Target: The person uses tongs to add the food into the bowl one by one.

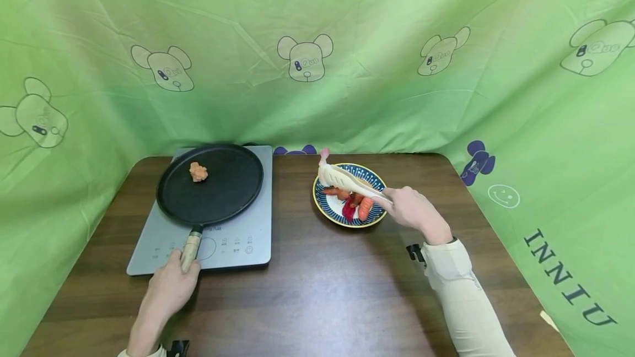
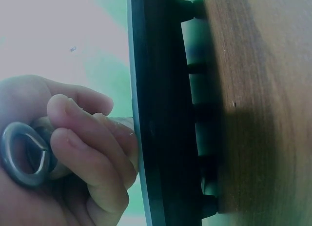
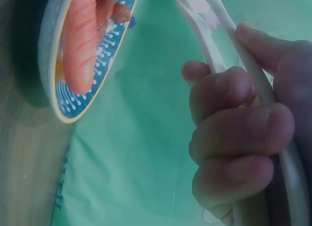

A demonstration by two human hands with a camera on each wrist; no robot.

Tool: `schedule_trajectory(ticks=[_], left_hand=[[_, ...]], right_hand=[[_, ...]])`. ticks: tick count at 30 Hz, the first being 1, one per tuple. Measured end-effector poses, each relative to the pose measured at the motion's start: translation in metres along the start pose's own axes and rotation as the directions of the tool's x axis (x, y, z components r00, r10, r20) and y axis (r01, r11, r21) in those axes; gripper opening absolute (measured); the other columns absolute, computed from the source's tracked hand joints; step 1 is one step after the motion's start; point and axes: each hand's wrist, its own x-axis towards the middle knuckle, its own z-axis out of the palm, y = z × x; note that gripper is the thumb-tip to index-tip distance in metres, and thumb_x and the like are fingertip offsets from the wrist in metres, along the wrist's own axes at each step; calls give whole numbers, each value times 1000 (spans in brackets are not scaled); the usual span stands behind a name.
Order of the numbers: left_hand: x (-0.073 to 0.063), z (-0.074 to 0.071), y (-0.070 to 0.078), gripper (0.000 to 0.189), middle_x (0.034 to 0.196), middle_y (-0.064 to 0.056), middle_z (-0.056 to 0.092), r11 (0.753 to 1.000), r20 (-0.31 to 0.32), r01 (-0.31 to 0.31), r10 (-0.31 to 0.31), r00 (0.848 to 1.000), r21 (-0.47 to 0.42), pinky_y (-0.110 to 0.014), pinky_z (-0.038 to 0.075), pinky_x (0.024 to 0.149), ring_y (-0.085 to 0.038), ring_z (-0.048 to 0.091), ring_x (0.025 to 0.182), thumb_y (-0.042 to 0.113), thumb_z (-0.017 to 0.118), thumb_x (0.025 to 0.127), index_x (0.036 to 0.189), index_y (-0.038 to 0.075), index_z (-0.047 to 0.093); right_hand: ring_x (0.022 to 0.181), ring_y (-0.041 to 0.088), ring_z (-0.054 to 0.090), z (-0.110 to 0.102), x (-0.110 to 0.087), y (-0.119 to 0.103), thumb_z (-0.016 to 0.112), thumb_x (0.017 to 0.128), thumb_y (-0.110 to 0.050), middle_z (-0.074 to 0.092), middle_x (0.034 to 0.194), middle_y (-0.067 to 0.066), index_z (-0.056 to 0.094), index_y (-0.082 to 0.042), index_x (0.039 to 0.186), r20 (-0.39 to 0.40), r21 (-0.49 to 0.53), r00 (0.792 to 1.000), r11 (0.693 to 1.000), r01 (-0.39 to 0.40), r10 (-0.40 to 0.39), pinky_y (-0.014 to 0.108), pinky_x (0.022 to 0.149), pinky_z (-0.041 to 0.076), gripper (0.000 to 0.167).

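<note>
My left hand [image 1: 171,288] grips the light handle [image 1: 190,249] of a black round frying pan [image 1: 223,194]. In the left wrist view its fingers [image 2: 90,157] curl round the handle, near a metal hanging ring [image 2: 24,179]. An orange-brown crumbly food lump [image 1: 198,172] lies in the pan, left of centre. My right hand [image 1: 412,211] holds cream tongs [image 1: 352,183] over a blue-patterned plate [image 1: 354,225]. From the tongs' tips sticks up the pink tail of a shrimp [image 1: 324,153]. On the plate are a scored sausage [image 1: 365,209], a dark red piece [image 1: 349,211] and brown pieces [image 1: 337,193].
The pan sits on a pale grey induction cooker [image 1: 253,208] with touch controls, at the table's left. The plate stands right of it on a brown wooden table [image 1: 297,291]. A green cloth [image 1: 307,114] with bear prints hangs behind and along the sides.
</note>
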Motion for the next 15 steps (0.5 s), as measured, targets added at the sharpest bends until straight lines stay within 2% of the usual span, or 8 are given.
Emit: schedule_trajectory(ticks=[4, 8, 11, 13, 15], left_hand=[[0, 0, 1, 44, 69, -12, 44, 1000, 0, 0, 0, 1000, 5, -35, 35, 46, -23, 45, 54, 30, 43, 95, 120, -6, 35], [0, -1, 2, 43, 68, -11, 43, 1000, 4, -3, 3, 1000, 2, -35, 35, 45, -23, 45, 52, 29, 43, 95, 118, -6, 35], [0, -2, 3, 43, 68, -11, 43, 1000, 6, -3, 3, 1000, 2, -35, 35, 45, -23, 44, 52, 29, 43, 95, 118, -6, 35], [0, -2, 3, 43, 68, -11, 43, 1000, 7, -2, 2, 1000, 2, -35, 35, 45, -23, 44, 52, 29, 42, 95, 119, -6, 35], [0, -2, 3, 44, 68, -11, 43, 1000, 8, -3, 3, 1000, 3, -35, 35, 45, -23, 44, 52, 29, 42, 95, 120, -7, 34]], right_hand=[[55, 19, 48, -1, 4, -6, 52, 95, -44, 44, 56, -1, 60, -14, 85, 4, 8, 1000, 1000, 16, -16, 40, 54, 40, 32], [54, 18, 47, -2, 8, -13, 51, 95, -45, 43, 56, -3, 56, -15, 79, 11, 19, 1000, 1000, 22, -22, 36, 53, 39, 34], [53, 17, 45, -3, 11, -19, 51, 95, -43, 40, 55, -3, 56, -15, 79, 18, 41, 999, 999, 30, -31, 34, 52, 37, 33], [54, 17, 45, -5, 13, -23, 51, 96, -43, 40, 55, -3, 63, -14, 90, 24, 49, 999, 998, 37, -38, 34, 53, 38, 32], [55, 17, 46, -6, 15, -28, 50, 96, -43, 40, 55, -2, 66, -13, 109, 37, 60, 998, 997, 39, -41, 35, 55, 39, 37]])
